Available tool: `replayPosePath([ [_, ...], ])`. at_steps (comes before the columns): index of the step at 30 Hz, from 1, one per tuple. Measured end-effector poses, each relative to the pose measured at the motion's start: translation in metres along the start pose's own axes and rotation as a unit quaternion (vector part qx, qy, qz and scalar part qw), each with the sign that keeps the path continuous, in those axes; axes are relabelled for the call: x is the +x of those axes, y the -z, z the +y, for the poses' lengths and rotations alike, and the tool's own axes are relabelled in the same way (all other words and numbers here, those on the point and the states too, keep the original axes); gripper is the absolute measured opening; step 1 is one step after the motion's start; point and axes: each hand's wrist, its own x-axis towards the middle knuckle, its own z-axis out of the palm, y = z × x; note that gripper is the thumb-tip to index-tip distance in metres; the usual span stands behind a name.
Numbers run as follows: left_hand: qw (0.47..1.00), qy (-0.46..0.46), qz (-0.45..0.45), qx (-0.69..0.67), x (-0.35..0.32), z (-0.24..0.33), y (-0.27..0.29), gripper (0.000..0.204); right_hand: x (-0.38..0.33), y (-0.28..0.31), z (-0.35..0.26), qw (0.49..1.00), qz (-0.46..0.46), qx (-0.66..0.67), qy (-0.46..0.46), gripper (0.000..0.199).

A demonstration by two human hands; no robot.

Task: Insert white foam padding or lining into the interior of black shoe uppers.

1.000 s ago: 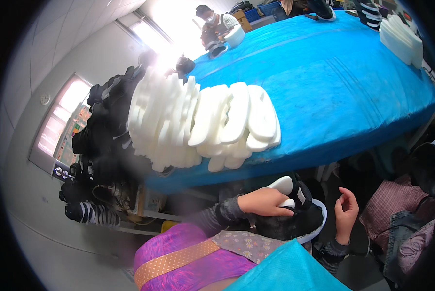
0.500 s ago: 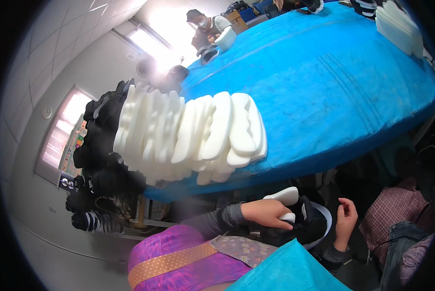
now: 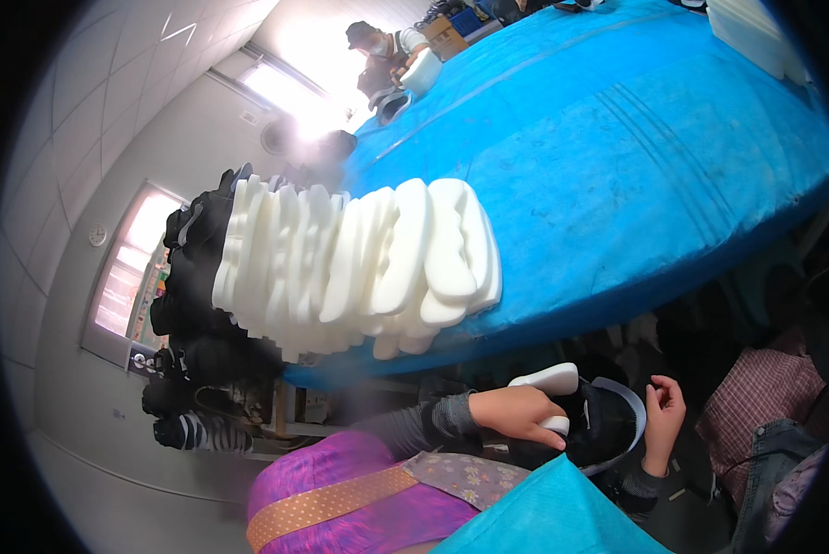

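Below the near edge of the long blue cloth-covered table [image 3: 673, 175], the left hand [image 3: 516, 413] is curled around a white foam shoe insert [image 3: 545, 379], its fingers pressing the lower end of the piece into the mouth of a black fabric shoe with a pale grey sole rim [image 3: 608, 427]. The right hand [image 3: 664, 406] sits at the shoe's far side, fingers half bent against the sole rim; whether it truly grips the shoe or only steadies it cannot be told from this angle. Shoe and insert are off the table, low in front of the person's lap, just beneath a row of white foam inserts stacked on edge [image 3: 368, 263] that runs along the table's near edge. Beside that row, toward the table's left end, lies a heap of black shoes [image 3: 193, 277]. A co-worker [image 3: 382, 51] works at the far end of the table. If the left hand pushes while the shoe is only loosely steadied, the soft insert could fold or seat crooked. The stacked row, leaning close to the edge, looks liable to topple if knocked.
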Motion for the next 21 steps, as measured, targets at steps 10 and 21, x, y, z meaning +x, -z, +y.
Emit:
replayPosePath([
  [10, 1.0, 0.003, 0.003, 0.012, 0.003, -0.001, -0.002, 0.046, 0.005, 0.005, 0.005, 0.997, 0.029, -0.045, 0.056, 0.019],
  [21, 1.0, 0.008, -0.003, 0.007, 0.004, -0.004, -0.004, 0.044, 0.006, 0.004, 0.003, 0.998, -0.008, -0.053, 0.014, 0.008],
])
